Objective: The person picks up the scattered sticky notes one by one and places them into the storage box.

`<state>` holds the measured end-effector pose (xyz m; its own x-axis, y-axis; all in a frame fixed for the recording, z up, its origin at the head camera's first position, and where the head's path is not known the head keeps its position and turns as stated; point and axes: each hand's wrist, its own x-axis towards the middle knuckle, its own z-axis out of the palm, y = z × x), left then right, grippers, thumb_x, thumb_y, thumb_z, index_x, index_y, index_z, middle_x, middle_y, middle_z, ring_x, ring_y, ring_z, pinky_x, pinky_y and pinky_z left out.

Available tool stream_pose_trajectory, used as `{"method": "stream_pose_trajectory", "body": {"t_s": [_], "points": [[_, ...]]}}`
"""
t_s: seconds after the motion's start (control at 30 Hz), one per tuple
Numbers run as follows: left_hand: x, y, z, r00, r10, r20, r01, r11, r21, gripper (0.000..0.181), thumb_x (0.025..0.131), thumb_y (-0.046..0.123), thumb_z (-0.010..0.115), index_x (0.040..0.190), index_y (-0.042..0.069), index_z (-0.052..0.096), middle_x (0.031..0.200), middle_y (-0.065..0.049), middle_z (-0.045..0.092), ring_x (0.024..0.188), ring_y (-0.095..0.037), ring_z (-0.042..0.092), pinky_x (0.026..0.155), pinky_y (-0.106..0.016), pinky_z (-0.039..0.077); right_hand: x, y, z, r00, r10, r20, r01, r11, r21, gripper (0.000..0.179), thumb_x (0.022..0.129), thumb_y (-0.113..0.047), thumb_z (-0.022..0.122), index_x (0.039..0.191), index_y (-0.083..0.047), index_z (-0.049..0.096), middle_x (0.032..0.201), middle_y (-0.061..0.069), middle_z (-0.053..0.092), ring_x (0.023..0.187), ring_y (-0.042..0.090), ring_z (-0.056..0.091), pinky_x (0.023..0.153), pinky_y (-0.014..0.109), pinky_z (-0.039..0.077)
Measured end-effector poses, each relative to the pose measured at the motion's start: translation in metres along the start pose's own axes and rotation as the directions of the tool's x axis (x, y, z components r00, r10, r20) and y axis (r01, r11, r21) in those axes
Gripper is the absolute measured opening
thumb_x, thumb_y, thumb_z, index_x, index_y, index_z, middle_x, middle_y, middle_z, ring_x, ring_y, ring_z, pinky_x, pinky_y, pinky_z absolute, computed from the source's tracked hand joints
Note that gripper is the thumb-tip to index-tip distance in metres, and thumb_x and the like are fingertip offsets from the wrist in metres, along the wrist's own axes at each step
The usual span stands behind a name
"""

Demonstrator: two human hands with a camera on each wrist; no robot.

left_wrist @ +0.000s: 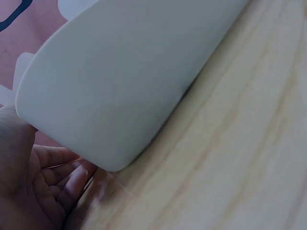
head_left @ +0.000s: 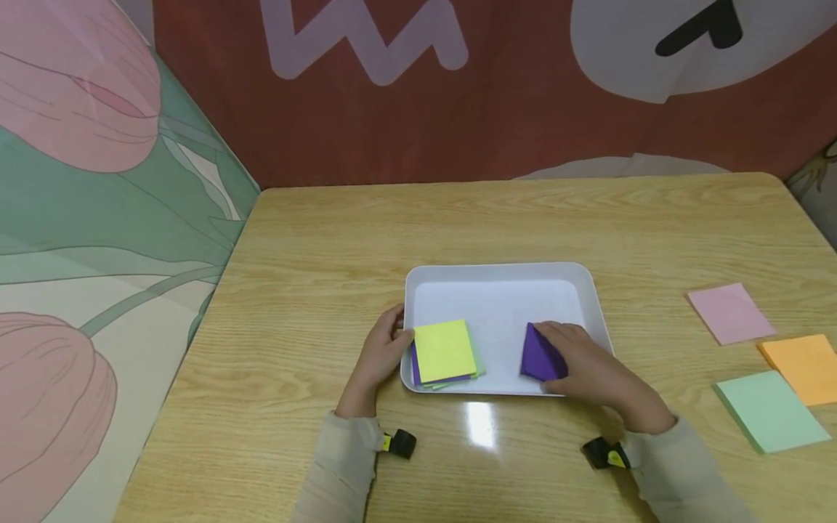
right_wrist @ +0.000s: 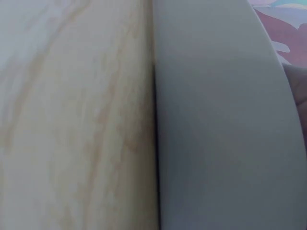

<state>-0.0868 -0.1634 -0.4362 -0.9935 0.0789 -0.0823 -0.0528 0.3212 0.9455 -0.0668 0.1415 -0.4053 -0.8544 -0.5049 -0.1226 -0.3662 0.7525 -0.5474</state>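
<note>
A white tray (head_left: 497, 272) lies on the wooden table. My left hand (head_left: 382, 349) grips its left end, thumb at the rim and fingers along the outer wall. In the left wrist view, that hand's curled fingers (left_wrist: 60, 167) show beside the tray's corner (left_wrist: 110, 129). My right hand (head_left: 588, 367) holds a purple sticky note pad (head_left: 540, 354) over the right part of the tray, partly hidden by the fingers. A stack at the tray's left end has a yellow sticky note pad (head_left: 446, 351) on top, with purple and green edges showing beneath.
To the right of the tray, a pink pad (head_left: 731, 313), an orange pad (head_left: 803, 367) and a mint green pad (head_left: 770, 411) lie on the table (head_left: 314, 247). The orange and green ones adjoin. A printed wall stands behind the table's far edge.
</note>
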Motion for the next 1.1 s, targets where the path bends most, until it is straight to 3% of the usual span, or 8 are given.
{"method": "stream_pose_trajectory", "body": {"t_s": [0.37,0.57,0.8,0.87,1.03,1.1], "points": [[-0.001,0.001,0.0,1.0,0.0,-0.002,0.0,1.0,0.007,0.046,0.08,0.006,0.048,0.124,-0.002,0.04,0.11,-0.013,0.049,0.093,-0.02,0.05,0.077,-0.031,0.043,-0.001,-0.003,0.0,1.0,-0.008,-0.01,0.008,1.0,-0.014,0.075,0.065,-0.021,0.073,0.126,0.005,0.038,0.124,0.025,0.036,0.112,0.04,0.029,0.09,0.052,0.027],[-0.001,0.001,-0.001,1.0,-0.001,0.004,0.001,1.0,0.004,0.046,0.08,0.006,0.049,0.125,-0.001,0.04,0.109,-0.013,0.049,0.092,-0.02,0.05,0.077,-0.031,0.043,-0.004,-0.003,-0.003,0.999,-0.006,-0.046,0.007,1.0,0.023,0.064,0.076,-0.03,0.064,0.125,0.004,0.039,0.122,0.023,0.038,0.112,0.04,0.03,0.088,0.053,0.028],[-0.001,0.002,-0.001,1.0,0.003,0.002,-0.003,1.0,0.01,0.046,0.081,0.006,0.049,0.125,-0.001,0.04,0.11,-0.014,0.048,0.093,-0.021,0.049,0.078,-0.03,0.042,-0.008,-0.002,-0.007,0.991,-0.052,-0.121,0.06,0.996,0.067,0.048,0.081,-0.02,0.059,0.12,0.003,0.043,0.117,0.019,0.044,0.108,0.036,0.034,0.086,0.05,0.029],[-0.004,0.012,-0.002,1.0,-0.004,0.004,0.004,1.0,0.01,0.045,0.081,0.005,0.048,0.125,-0.004,0.039,0.11,-0.017,0.048,0.094,-0.023,0.049,0.079,-0.032,0.042,-0.008,-0.001,-0.007,0.99,-0.053,-0.133,0.064,0.995,0.075,0.047,0.081,-0.019,0.059,0.12,0.003,0.043,0.117,0.019,0.044,0.108,0.036,0.033,0.086,0.051,0.028],[-0.004,0.012,-0.001,1.0,-0.014,0.004,0.014,1.0,0.015,0.045,0.081,0.004,0.048,0.124,-0.003,0.04,0.11,-0.016,0.048,0.093,-0.023,0.049,0.079,-0.033,0.042,-0.011,0.0,-0.01,0.98,-0.064,-0.19,0.076,0.996,0.056,0.047,0.079,-0.016,0.061,0.118,0.006,0.044,0.116,0.02,0.044,0.108,0.036,0.032,0.086,0.051,0.028],[-0.001,0.003,0.0,1.0,-0.009,-0.001,0.009,1.0,0.02,0.045,0.081,0.007,0.049,0.124,-0.001,0.041,0.11,-0.013,0.048,0.093,-0.021,0.049,0.078,-0.031,0.042,-0.012,0.001,-0.012,0.973,-0.072,-0.221,0.085,0.995,0.051,0.046,0.079,-0.014,0.061,0.116,0.006,0.044,0.115,0.021,0.044,0.107,0.036,0.033,0.084,0.051,0.029]]}}
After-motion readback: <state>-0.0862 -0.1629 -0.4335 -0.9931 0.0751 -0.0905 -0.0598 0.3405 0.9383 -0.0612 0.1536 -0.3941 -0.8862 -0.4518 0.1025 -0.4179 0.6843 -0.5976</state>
